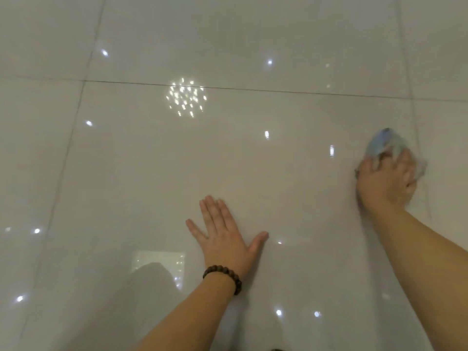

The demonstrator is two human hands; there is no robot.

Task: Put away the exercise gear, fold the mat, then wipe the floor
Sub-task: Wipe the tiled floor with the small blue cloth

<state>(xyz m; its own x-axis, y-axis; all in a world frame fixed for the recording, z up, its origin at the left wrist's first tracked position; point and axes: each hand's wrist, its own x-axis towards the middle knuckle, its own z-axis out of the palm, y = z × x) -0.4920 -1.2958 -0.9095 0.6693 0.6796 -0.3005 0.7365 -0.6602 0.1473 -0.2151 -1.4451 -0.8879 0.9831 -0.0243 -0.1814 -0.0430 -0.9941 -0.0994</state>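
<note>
We look down at a glossy pale tiled floor (pixel 228 153) crossed by thin dark grout lines (pixel 228 87), with ceiling lights mirrored in it as a cluster of bright dots (pixel 186 99) and scattered single sparks. Our left hand (pixel 225 233) lies flat on the tile, fingers straight and spread, thumb out to the right; a dark beaded bracelet (pixel 224 276) circles its wrist. Our right hand (pixel 386 182), blurred, presses on a crumpled blue-grey cloth (pixel 386 143) at the far right, fingers curled over it, just beside a grout line. We see no writing or labels anywhere.
</note>
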